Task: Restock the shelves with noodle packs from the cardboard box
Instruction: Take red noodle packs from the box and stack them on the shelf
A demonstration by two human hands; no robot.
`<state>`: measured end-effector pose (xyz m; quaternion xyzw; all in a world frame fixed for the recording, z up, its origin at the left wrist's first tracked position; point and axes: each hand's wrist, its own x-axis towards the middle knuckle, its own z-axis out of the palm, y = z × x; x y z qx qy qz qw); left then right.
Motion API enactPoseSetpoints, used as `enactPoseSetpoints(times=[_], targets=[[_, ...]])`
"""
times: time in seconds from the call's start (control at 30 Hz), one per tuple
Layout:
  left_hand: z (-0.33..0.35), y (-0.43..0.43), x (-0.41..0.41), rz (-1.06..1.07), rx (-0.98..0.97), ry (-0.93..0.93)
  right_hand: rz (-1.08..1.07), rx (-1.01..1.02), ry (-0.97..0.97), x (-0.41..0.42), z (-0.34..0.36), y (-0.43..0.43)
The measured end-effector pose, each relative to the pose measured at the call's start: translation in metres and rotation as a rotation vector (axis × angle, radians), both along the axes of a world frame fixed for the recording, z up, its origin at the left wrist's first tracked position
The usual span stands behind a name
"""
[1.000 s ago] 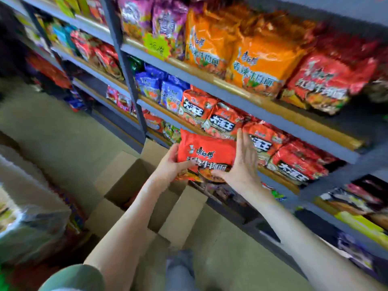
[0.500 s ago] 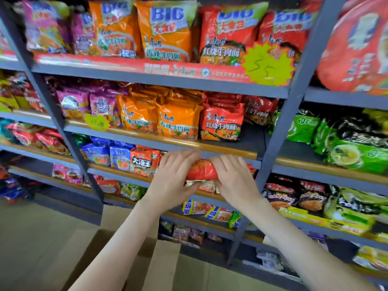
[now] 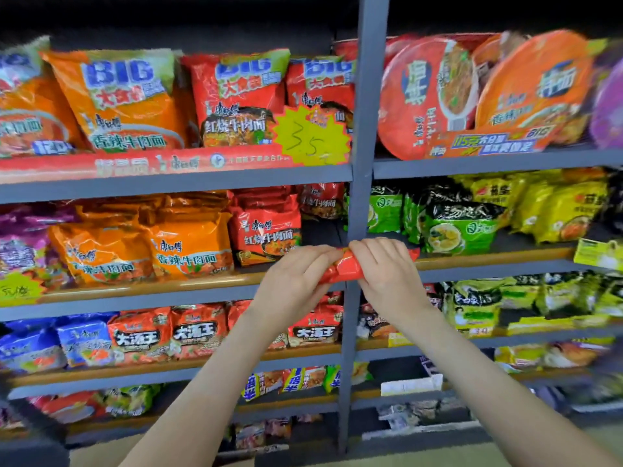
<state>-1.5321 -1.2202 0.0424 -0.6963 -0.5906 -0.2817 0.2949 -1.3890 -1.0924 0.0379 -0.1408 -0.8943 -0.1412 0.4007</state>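
A red noodle pack is held edge-on between both hands, level with the front lip of the second shelf and in front of the grey upright post. My left hand grips its left end and my right hand grips its right end, fingers curled over the top. Just behind and left stand matching red packs, with a dark gap beside them. A corner of the cardboard box shows at the bottom left.
Orange packs and purple packs fill the same shelf further left. Green and yellow packs lie right of the post. Big bags and bowl noodles sit above; more packs fill the lower shelves.
Both hands lifted the red pack from over the box up to the second shelf. My view swung up and right, so the box has almost left the frame.
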Motion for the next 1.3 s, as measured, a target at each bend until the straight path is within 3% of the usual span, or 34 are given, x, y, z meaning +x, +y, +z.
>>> enactPoseSetpoints(times=[0.23,0.63,0.93,1.3], targets=[[-0.008,0.059,0.021,-0.032,0.100,0.030,-0.169,-0.114,0.056,0.037,-0.004,0.051],[-0.019,0.109,0.017,0.102,0.174,-0.018,-0.175,-0.449,-0.040,0.067,0.009,0.141],[-0.029,0.120,0.008,0.154,0.238,-0.001,-0.242,-0.253,-0.173,0.016,0.012,0.140],[-0.036,0.078,-0.066,0.279,0.113,-0.022,-0.378,-0.311,-0.205,-0.020,0.006,0.148]])
